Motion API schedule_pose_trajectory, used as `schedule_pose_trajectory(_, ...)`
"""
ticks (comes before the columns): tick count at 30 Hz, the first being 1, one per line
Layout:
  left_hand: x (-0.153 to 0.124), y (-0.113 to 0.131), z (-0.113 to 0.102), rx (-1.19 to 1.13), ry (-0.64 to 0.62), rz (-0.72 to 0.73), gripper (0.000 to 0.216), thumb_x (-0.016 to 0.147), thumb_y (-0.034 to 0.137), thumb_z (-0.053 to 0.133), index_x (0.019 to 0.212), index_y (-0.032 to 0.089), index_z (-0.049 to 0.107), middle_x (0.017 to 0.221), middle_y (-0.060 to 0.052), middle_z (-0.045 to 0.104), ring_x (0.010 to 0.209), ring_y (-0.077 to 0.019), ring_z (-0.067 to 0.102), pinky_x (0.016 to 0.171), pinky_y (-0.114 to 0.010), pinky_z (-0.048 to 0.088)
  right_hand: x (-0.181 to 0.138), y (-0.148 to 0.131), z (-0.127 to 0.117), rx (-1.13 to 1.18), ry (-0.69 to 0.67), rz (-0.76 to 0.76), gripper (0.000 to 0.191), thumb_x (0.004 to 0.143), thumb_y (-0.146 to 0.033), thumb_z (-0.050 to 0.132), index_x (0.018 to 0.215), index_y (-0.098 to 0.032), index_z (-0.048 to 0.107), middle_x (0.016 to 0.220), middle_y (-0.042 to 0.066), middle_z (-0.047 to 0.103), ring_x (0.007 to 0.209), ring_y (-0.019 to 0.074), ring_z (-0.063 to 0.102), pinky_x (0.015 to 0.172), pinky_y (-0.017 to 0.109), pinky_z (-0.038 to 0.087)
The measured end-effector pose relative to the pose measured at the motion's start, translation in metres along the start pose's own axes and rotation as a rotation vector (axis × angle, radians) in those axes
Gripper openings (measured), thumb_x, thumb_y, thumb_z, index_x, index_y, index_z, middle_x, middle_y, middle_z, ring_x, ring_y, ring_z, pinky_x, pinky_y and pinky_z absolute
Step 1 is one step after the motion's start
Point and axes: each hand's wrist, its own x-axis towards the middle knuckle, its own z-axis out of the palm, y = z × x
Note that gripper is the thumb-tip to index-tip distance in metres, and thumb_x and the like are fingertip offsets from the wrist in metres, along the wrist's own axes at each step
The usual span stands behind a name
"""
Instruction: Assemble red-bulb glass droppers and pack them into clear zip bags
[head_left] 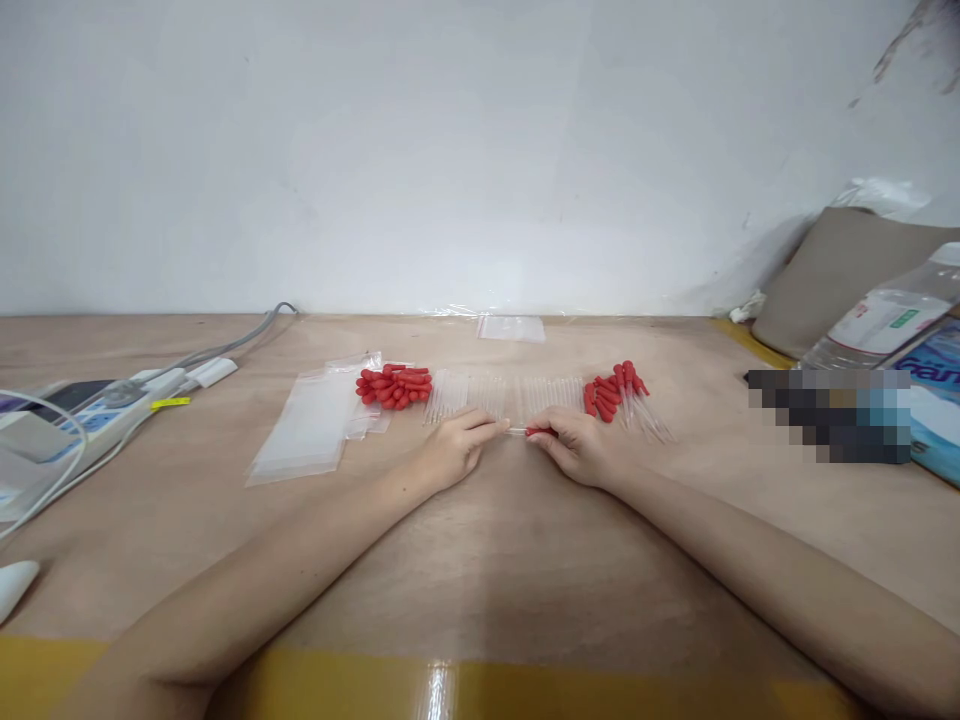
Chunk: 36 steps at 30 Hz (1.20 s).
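Note:
My left hand (pixel 459 447) pinches a clear glass dropper tube (pixel 517 431) near the middle of the table. At the tube's right end, my right hand (pixel 577 446) is closed on a red rubber bulb (pixel 534 432). The bulb meets the tube, though my fingers hide part of the joint. Just behind my hands lie rows of clear tubes (pixel 551 393). A heap of red bulbs (pixel 394 386) sits to the left of them. On the right are more loose red bulbs (pixel 600 398) and several droppers with bulbs fitted (pixel 636 392).
Clear plastic bags (pixel 300 425) lie left of the bulbs, and another bag (pixel 512 328) rests by the wall. A power strip (pixel 97 420) with cables is at far left. A water bottle (pixel 877 325), a grey-brown bin (pixel 814 270) and a blue packet (pixel 937 400) stand at right.

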Motion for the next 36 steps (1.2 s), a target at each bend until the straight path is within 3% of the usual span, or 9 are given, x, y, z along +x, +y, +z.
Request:
schedule_pose_trajectory(9,0.0,-0.003,-0.002,0.056,-0.05,0.072,0.041,0.078,-0.002,0.034,0.11,0.014,0.055,0.088,-0.007,0.06,0.078,-0.0149,0.052,0.07,-0.027,0.048,0.0,0.004,-0.002,0.173,-0.124,0.05,0.017,0.086,-0.024,0.043,0.082,-0.017,0.059,0.075,0.003,0.061,0.068,0.0115,0.056,0.063,0.024,0.045)
schedule_pose_trajectory(16,0.002,0.001,-0.001,0.107,-0.085,0.038,0.034,0.083,0.004,0.035,0.107,0.016,0.057,0.083,-0.006,0.06,0.075,-0.0146,0.053,0.068,-0.026,0.048,0.0,-0.007,-0.007,-0.095,-0.103,0.007,0.012,0.083,-0.022,0.049,0.085,-0.017,0.06,0.075,0.004,0.063,0.068,0.0127,0.057,0.061,0.023,0.044)
schedule_pose_trajectory(27,0.005,0.005,0.003,0.099,-0.088,-0.012,0.025,0.089,0.016,0.037,0.101,0.014,0.059,0.081,-0.006,0.06,0.073,-0.0142,0.056,0.065,-0.024,0.048,0.006,-0.007,-0.002,-0.207,-0.131,-0.045,0.012,0.084,-0.022,0.048,0.085,-0.016,0.058,0.076,0.005,0.061,0.071,0.0144,0.057,0.061,0.024,0.044)
schedule_pose_trajectory(33,0.005,0.004,0.006,0.085,-0.125,-0.086,0.026,0.09,0.021,0.039,0.103,0.015,0.06,0.078,-0.005,0.059,0.071,-0.0138,0.056,0.064,-0.024,0.048,0.012,0.007,-0.001,-0.149,-0.155,-0.144,0.017,0.085,-0.025,0.046,0.085,-0.017,0.06,0.073,0.006,0.06,0.071,0.0173,0.055,0.067,0.031,0.044)
schedule_pose_trajectory(36,0.005,0.005,0.007,0.029,-0.086,-0.148,0.026,0.09,0.024,0.041,0.11,0.016,0.056,0.084,-0.005,0.06,0.074,-0.0138,0.058,0.068,-0.025,0.049,0.016,0.01,-0.002,0.061,-0.078,-0.024,0.014,0.083,-0.028,0.049,0.084,-0.019,0.06,0.077,0.005,0.062,0.077,0.0167,0.057,0.072,0.032,0.045)
